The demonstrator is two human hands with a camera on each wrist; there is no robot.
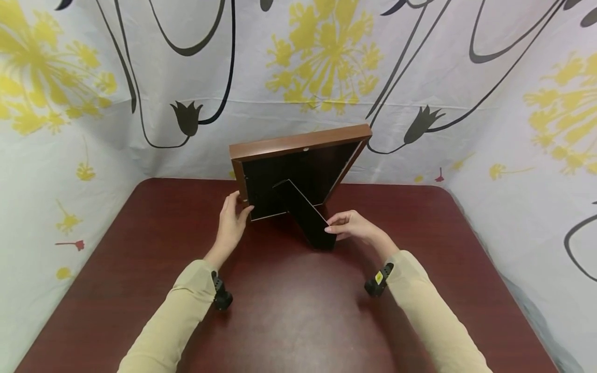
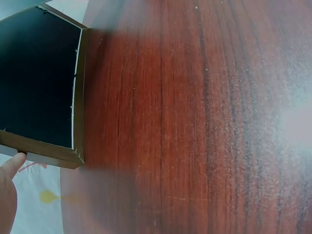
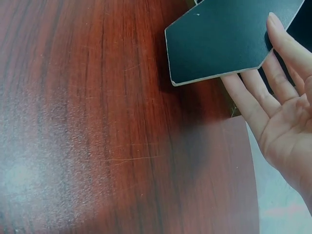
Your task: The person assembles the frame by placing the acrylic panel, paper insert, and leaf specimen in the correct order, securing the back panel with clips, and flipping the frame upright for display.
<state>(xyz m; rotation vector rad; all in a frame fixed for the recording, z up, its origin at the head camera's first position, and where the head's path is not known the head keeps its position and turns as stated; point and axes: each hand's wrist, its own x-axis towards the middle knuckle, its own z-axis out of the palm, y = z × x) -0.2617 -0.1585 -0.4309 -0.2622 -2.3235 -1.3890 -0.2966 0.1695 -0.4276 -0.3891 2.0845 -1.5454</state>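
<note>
A picture frame with a brown wooden border and a black back leans over the table, its back toward me. Its black easel stand is swung out from the back panel. At the frame's lower left side, my left hand grips the wooden edge between thumb and fingers. My right hand pinches the free end of the stand. In the right wrist view the thumb lies on the stand's face, with the other fingers behind it. The front of the frame is hidden.
The dark red wooden table has a glossy top with a bright reflection. A white cloth with yellow and grey flower prints hangs behind and along both sides. Black wrist cameras sit at both cuffs.
</note>
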